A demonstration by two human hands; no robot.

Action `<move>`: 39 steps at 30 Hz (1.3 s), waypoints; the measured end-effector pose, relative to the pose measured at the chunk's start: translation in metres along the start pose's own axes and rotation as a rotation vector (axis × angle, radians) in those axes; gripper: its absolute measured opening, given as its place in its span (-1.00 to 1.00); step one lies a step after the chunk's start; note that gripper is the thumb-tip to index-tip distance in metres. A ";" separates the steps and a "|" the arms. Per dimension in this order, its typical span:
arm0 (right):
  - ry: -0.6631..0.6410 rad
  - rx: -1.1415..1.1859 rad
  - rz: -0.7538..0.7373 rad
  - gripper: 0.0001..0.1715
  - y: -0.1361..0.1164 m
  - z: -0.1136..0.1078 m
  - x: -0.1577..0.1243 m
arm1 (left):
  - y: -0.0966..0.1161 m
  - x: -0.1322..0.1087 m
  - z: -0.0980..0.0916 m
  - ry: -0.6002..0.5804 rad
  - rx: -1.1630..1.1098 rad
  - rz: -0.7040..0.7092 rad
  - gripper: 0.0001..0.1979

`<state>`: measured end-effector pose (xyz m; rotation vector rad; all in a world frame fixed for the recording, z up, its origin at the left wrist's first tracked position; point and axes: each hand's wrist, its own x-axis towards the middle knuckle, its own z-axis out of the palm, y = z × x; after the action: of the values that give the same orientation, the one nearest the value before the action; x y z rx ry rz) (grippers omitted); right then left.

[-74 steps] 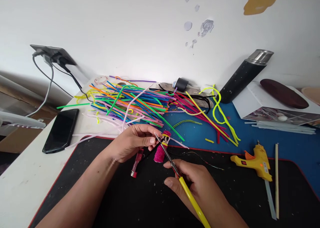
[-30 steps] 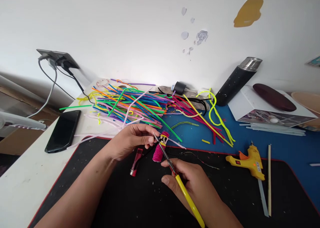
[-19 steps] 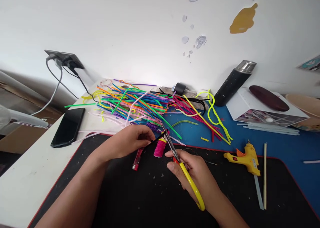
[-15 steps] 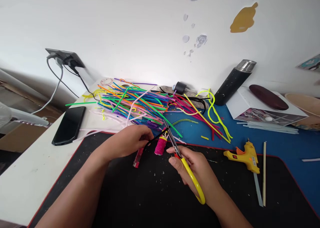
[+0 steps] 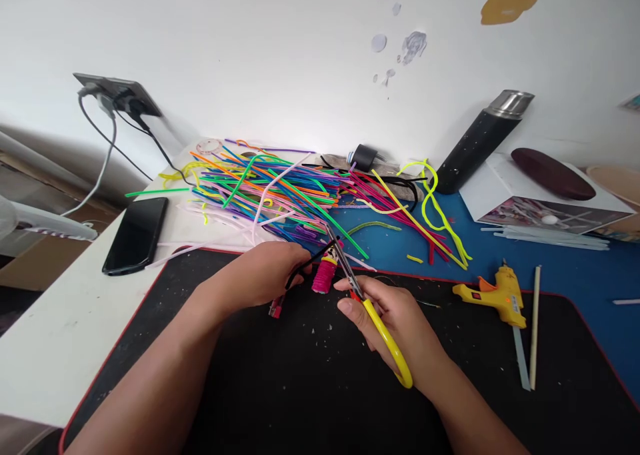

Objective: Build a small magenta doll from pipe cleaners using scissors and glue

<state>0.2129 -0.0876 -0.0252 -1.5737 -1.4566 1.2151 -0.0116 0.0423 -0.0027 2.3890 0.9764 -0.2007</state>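
Note:
My left hand [image 5: 273, 268] pinches a black pipe cleaner [image 5: 306, 263], whose far end reaches the scissor blades. My right hand [image 5: 395, 315] grips yellow-handled scissors [image 5: 385, 338], their blades pointing up and left at the black strand. Whether the blades are closed on it, I cannot tell. Just left of the blades lies a small figure wound in magenta pipe cleaner [image 5: 325, 276], with a yellow band at its top. A small red-and-clear object [image 5: 275, 308] lies below my left hand, partly hidden by it.
A heap of coloured pipe cleaners [image 5: 270, 188] spreads behind my hands. A yellow glue gun [image 5: 505, 295] and a wooden stick [image 5: 535, 328] lie right on the black mat [image 5: 310, 402]. A phone [image 5: 136, 235] is at left; a black flask [image 5: 480, 142] stands by a white box [image 5: 540, 205].
The camera view has shifted slightly. The near end of the black pipe cleaner now bends down below my left fingers. My right hand holds the scissors in nearly the same pose.

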 end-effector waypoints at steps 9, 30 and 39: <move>-0.026 -0.027 -0.016 -0.49 -0.003 -0.001 -0.002 | -0.003 -0.001 -0.003 -0.008 -0.089 -0.019 -0.82; -0.039 -0.196 -0.104 -0.47 -0.004 0.000 -0.005 | 0.005 -0.003 0.009 0.034 0.159 -0.016 -0.88; -0.047 -0.211 -0.118 -0.55 -0.007 0.000 -0.005 | 0.012 0.001 0.000 0.007 0.178 -0.184 -0.73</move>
<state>0.2108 -0.0917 -0.0179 -1.5787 -1.7303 1.0646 -0.0032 0.0357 0.0018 2.4580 1.2282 -0.3616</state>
